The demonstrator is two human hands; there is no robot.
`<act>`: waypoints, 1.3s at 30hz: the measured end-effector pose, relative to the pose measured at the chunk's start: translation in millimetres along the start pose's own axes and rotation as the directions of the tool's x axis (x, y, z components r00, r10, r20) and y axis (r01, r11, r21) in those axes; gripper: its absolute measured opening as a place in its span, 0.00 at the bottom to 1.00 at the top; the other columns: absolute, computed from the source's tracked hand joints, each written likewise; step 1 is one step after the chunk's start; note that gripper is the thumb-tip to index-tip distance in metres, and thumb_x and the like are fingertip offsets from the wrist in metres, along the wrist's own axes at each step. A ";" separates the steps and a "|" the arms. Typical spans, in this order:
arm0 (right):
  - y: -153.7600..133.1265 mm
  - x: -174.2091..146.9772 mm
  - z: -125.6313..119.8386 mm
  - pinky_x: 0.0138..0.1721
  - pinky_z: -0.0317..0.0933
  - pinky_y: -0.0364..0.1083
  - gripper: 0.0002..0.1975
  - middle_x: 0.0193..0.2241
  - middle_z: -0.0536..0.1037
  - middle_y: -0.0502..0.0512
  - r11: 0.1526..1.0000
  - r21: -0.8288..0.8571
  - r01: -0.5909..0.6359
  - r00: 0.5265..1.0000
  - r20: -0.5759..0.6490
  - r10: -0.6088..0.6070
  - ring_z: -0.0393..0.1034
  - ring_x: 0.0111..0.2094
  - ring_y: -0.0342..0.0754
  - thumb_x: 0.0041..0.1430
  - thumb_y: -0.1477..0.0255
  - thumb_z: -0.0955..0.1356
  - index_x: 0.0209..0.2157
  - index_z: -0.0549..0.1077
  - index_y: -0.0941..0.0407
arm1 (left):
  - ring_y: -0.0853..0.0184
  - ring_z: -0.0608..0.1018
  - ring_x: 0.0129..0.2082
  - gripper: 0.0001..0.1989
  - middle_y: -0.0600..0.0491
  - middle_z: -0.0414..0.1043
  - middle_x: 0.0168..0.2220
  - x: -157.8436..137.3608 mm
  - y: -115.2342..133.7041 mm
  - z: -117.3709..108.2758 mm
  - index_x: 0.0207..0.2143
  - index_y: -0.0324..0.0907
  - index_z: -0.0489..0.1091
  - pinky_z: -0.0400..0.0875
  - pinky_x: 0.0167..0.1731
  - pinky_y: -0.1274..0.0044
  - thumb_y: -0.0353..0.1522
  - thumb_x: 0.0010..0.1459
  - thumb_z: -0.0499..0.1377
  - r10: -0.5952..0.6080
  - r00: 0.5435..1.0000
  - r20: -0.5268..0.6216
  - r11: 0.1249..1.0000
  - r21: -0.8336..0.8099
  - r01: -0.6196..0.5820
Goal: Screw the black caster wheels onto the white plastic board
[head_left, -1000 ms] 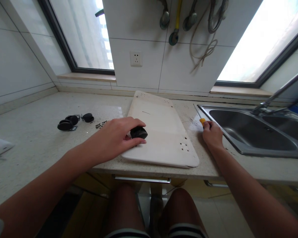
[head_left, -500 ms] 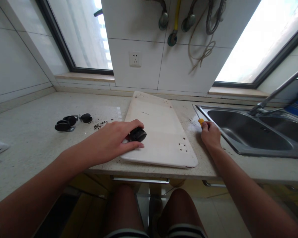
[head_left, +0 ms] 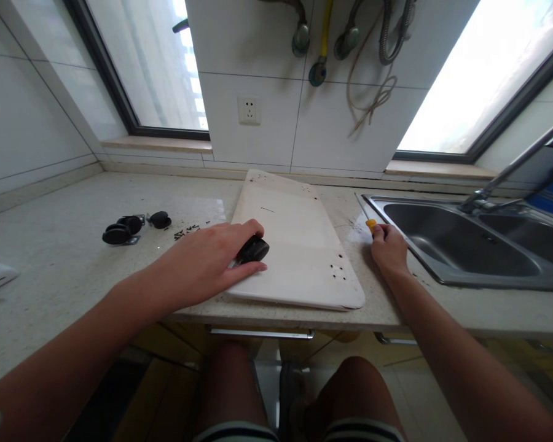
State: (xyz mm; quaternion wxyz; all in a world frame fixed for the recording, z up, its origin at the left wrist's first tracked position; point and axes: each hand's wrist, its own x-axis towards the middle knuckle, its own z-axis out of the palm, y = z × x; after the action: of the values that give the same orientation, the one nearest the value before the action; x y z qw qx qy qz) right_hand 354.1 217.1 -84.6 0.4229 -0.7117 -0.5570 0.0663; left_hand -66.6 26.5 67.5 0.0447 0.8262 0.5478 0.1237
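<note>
On the left of the desk (head_left: 64,258), as I watched from afar, three loose castors (head_left: 117,233) sat near a scatter of small screws (head_left: 181,234), presumably grouped so that parts lay within easy reach. Next came my left hand (head_left: 219,255), its grip closed round a black castor (head_left: 254,250) at the near left corner of the white board (head_left: 295,239); thumb and fingers pinched it from opposite sides, I judged, to steady it. Fingers hid its base, so I could not tell how it sat. The board lay flat, its holes (head_left: 338,270) facing up where I could see them. Farther right, beside the sink (head_left: 498,281), my right hand (head_left: 389,248) had its grip clamped on the yellow screwdriver handle (head_left: 371,224), the shaft pointing away, probably to stay well apart from the board.
</note>
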 end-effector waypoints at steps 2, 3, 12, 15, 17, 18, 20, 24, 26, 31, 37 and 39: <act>-0.7 0.4 -0.7 0.57 0.74 0.56 0.19 0.48 0.81 0.57 1.000 -0.014 -0.004 1.000 0.003 0.004 0.77 0.50 0.50 0.75 0.56 0.71 0.51 0.78 0.59 | 0.53 0.82 0.47 0.18 0.48 0.80 0.50 1.8 0.3 2.2 0.56 0.48 0.71 0.70 0.42 0.67 0.50 0.74 0.59 0.033 0.999 -0.029 0.999 -0.026 -0.033; -0.9 0.5 -0.9 0.57 0.75 0.56 0.19 0.48 0.81 0.57 1.000 -0.019 -0.005 1.000 0.004 0.005 0.78 0.50 0.50 0.75 0.57 0.71 0.51 0.78 0.59 | 0.54 0.81 0.47 0.16 0.48 0.80 0.51 3.1 0.5 3.7 0.55 0.47 0.70 0.71 0.43 0.66 0.47 0.74 0.60 0.045 0.998 -0.037 0.997 -0.057 -0.047; -0.6 0.6 -2.3 0.56 0.74 0.56 0.19 0.47 0.80 0.57 1.000 -0.016 0.010 1.000 0.015 -0.009 0.77 0.49 0.50 0.75 0.56 0.70 0.51 0.78 0.59 | 0.57 0.81 0.49 0.27 0.49 0.74 0.57 12.4 -13.2 12.2 0.55 0.49 0.77 0.75 0.53 0.65 0.58 0.68 0.65 0.017 0.998 -0.058 0.968 -0.249 -0.031; -1.4 0.0 -2.4 0.56 0.74 0.56 0.20 0.47 0.80 0.57 1.000 -0.014 0.007 1.000 0.016 -0.006 0.77 0.49 0.49 0.75 0.56 0.70 0.51 0.78 0.59 | 0.57 0.81 0.47 0.30 0.51 0.79 0.55 10.3 -18.6 2.7 0.56 0.50 0.77 0.75 0.49 0.67 0.60 0.66 0.65 -0.012 1.000 -0.001 0.963 -0.269 0.011; -2.4 -0.6 -2.5 0.56 0.74 0.56 0.19 0.46 0.81 0.57 1.000 -0.016 0.003 1.000 0.014 -0.003 0.77 0.49 0.49 0.75 0.56 0.70 0.51 0.78 0.59 | 0.59 0.82 0.46 0.29 0.52 0.81 0.53 8.4 -20.0 -4.2 0.59 0.52 0.78 0.75 0.47 0.69 0.60 0.69 0.62 -0.030 0.998 0.052 0.960 -0.277 0.043; -3.0 -0.9 -2.5 0.57 0.74 0.56 0.19 0.47 0.81 0.57 1.000 -0.017 0.001 1.000 0.012 -0.001 0.78 0.49 0.50 0.75 0.56 0.70 0.51 0.78 0.59 | 0.59 0.82 0.45 0.28 0.52 0.82 0.53 7.6 -20.1 -6.9 0.61 0.53 0.77 0.75 0.46 0.69 0.59 0.70 0.61 -0.039 0.997 0.074 0.957 -0.284 0.058; -4.1 -1.3 -2.6 0.57 0.75 0.56 0.18 0.47 0.81 0.57 1.000 -0.021 -0.001 1.000 0.007 0.001 0.78 0.49 0.50 0.75 0.57 0.70 0.51 0.78 0.59 | 0.60 0.82 0.45 0.28 0.53 0.83 0.54 7.0 -19.6 -9.5 0.62 0.54 0.77 0.75 0.45 0.70 0.58 0.72 0.59 -0.052 0.994 0.093 0.951 -0.300 0.078; -5.8 -1.9 -3.2 0.58 0.75 0.57 0.18 0.47 0.81 0.57 1.000 -0.026 -0.004 1.000 0.000 0.004 0.78 0.50 0.50 0.75 0.57 0.71 0.51 0.78 0.59 | 0.60 0.82 0.43 0.28 0.53 0.83 0.52 8.8 -16.6 -6.5 0.59 0.53 0.79 0.74 0.42 0.69 0.60 0.70 0.61 -0.083 0.995 0.051 0.953 -0.287 0.094; -6.5 -2.4 -3.7 0.58 0.75 0.57 0.18 0.47 0.81 0.57 0.999 -0.031 -0.007 1.000 0.002 0.007 0.78 0.50 0.50 0.75 0.58 0.71 0.51 0.78 0.59 | 0.60 0.81 0.42 0.28 0.53 0.83 0.50 9.7 -14.7 -4.4 0.55 0.51 0.79 0.73 0.41 0.69 0.61 0.68 0.63 -0.096 0.995 0.022 0.959 -0.267 0.098; -7.8 -3.8 -4.6 0.57 0.75 0.57 0.18 0.47 0.81 0.57 0.999 -0.040 -0.013 1.000 0.011 0.013 0.78 0.50 0.50 0.75 0.57 0.70 0.51 0.78 0.59 | 0.60 0.81 0.41 0.28 0.53 0.83 0.48 8.9 -12.5 -3.0 0.53 0.50 0.77 0.73 0.41 0.68 0.61 0.66 0.63 -0.091 0.996 -0.009 0.970 -0.228 0.087; -7.5 -4.0 -4.1 0.57 0.74 0.57 0.19 0.47 0.81 0.57 1.000 -0.030 -0.009 1.000 0.014 0.010 0.78 0.50 0.50 0.75 0.57 0.70 0.52 0.78 0.59 | 0.59 0.81 0.42 0.27 0.52 0.83 0.50 7.8 -15.5 -3.6 0.55 0.50 0.77 0.74 0.43 0.67 0.59 0.68 0.63 -0.075 0.997 -0.014 0.976 -0.207 0.071; -7.2 -3.6 -3.8 0.57 0.74 0.56 0.19 0.46 0.81 0.57 1.000 -0.023 -0.011 1.000 0.012 0.011 0.78 0.49 0.50 0.75 0.57 0.70 0.51 0.78 0.59 | 0.59 0.81 0.42 0.27 0.52 0.83 0.51 7.6 -16.9 -4.3 0.56 0.50 0.78 0.74 0.45 0.67 0.59 0.68 0.63 -0.062 0.998 -0.019 0.977 -0.207 0.057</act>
State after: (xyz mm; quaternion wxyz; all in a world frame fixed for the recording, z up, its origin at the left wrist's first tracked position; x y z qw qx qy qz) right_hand 349.6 212.2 -78.7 0.4108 -0.7193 -0.5563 0.0666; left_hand -80.0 39.8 69.3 0.1271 0.7987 0.5571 0.1888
